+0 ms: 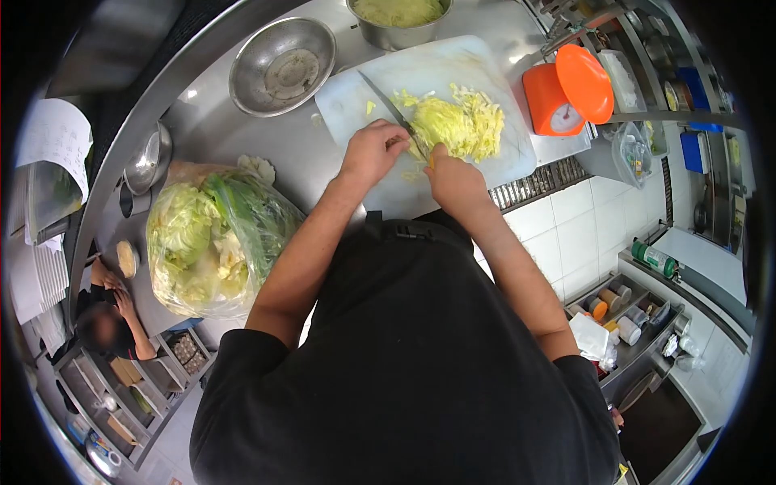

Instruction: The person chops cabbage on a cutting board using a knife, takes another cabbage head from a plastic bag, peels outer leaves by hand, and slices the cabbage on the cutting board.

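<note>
My right hand (457,184) is wrapped round the yellow handle of a kitchen knife (386,100). Its long blade points up and to the left across a white cutting board (347,101). My left hand (373,152) is beside the blade, fingers curled and pressed together close to its edge; whether they pinch anything is hidden. Just right of the blade lies a heap of shredded cabbage (453,125), pale yellow-green, with a few loose shreds around it on the board.
A clear plastic bag of cabbage (190,242) stands left on the steel counter. Behind are a metal bowl (283,66) and a pot of shredded cabbage (400,12). An orange scale (554,101) is right of the board. Another person (121,315) is at far left.
</note>
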Action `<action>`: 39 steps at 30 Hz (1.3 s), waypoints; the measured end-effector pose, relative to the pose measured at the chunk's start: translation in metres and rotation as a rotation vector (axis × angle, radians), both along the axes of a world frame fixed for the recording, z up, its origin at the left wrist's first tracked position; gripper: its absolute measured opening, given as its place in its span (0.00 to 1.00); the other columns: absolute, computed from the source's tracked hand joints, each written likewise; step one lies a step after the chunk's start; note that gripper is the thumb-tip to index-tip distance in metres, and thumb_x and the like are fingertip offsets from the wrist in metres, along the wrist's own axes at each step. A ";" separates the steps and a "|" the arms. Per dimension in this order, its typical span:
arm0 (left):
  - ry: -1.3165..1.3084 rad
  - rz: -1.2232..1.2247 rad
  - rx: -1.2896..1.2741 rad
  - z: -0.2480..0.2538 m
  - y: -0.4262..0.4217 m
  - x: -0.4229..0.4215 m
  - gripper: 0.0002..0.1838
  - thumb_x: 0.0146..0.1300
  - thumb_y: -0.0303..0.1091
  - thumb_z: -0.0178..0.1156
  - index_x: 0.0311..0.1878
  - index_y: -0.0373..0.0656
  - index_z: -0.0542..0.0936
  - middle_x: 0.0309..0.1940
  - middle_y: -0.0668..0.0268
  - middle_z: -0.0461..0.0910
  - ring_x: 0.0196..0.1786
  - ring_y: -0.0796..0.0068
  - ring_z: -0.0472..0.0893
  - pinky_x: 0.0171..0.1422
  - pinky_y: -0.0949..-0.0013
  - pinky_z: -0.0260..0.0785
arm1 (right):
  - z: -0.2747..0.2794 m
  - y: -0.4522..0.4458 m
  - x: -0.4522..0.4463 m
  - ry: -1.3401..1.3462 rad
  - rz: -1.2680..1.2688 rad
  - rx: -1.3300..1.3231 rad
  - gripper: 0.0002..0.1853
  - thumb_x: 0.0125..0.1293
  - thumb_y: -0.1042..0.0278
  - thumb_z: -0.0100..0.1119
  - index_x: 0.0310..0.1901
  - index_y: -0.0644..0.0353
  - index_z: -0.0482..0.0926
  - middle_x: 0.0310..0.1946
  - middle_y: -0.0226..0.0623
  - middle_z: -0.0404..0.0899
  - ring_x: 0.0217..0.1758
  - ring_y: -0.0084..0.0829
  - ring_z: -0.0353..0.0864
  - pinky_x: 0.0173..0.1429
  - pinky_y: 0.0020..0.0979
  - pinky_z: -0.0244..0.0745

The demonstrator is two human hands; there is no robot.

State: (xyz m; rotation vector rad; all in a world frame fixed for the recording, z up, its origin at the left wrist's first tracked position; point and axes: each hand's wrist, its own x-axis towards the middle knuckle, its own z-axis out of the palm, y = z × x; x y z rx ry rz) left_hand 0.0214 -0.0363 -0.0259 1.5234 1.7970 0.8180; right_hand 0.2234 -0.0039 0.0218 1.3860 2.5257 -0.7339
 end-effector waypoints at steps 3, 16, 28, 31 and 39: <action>0.016 -0.024 0.054 -0.004 0.003 -0.002 0.07 0.68 0.28 0.72 0.48 0.40 0.90 0.43 0.61 0.88 0.41 0.64 0.89 0.50 0.65 0.82 | 0.031 0.005 0.000 -0.048 0.038 -0.010 0.15 0.79 0.61 0.61 0.53 0.65 0.72 0.35 0.53 0.90 0.41 0.54 0.93 0.46 0.50 0.87; 0.040 0.001 0.066 -0.006 0.000 0.001 0.07 0.68 0.27 0.72 0.48 0.41 0.89 0.42 0.60 0.88 0.39 0.63 0.89 0.48 0.63 0.82 | 0.007 0.002 -0.001 -0.015 0.024 0.015 0.15 0.80 0.60 0.59 0.52 0.65 0.72 0.35 0.53 0.90 0.41 0.55 0.93 0.44 0.49 0.87; 0.044 0.001 0.123 -0.006 -0.001 0.004 0.06 0.67 0.26 0.72 0.46 0.41 0.89 0.41 0.60 0.88 0.39 0.63 0.89 0.47 0.63 0.82 | -0.011 -0.010 -0.004 -0.022 -0.025 -0.031 0.15 0.81 0.61 0.58 0.53 0.66 0.71 0.37 0.56 0.90 0.42 0.57 0.93 0.48 0.53 0.87; 0.048 -0.002 0.141 -0.008 -0.002 0.003 0.06 0.67 0.26 0.71 0.46 0.41 0.89 0.42 0.60 0.89 0.39 0.62 0.89 0.48 0.63 0.83 | -0.006 -0.002 -0.006 0.004 0.013 -0.027 0.15 0.81 0.61 0.58 0.53 0.66 0.71 0.37 0.56 0.90 0.43 0.57 0.93 0.48 0.53 0.87; 0.058 0.022 0.136 -0.012 -0.003 0.004 0.07 0.67 0.26 0.71 0.46 0.41 0.89 0.43 0.59 0.90 0.41 0.59 0.90 0.49 0.61 0.83 | 0.013 -0.012 0.001 -0.041 0.022 -0.031 0.16 0.81 0.60 0.58 0.53 0.67 0.71 0.36 0.55 0.90 0.43 0.55 0.93 0.47 0.52 0.87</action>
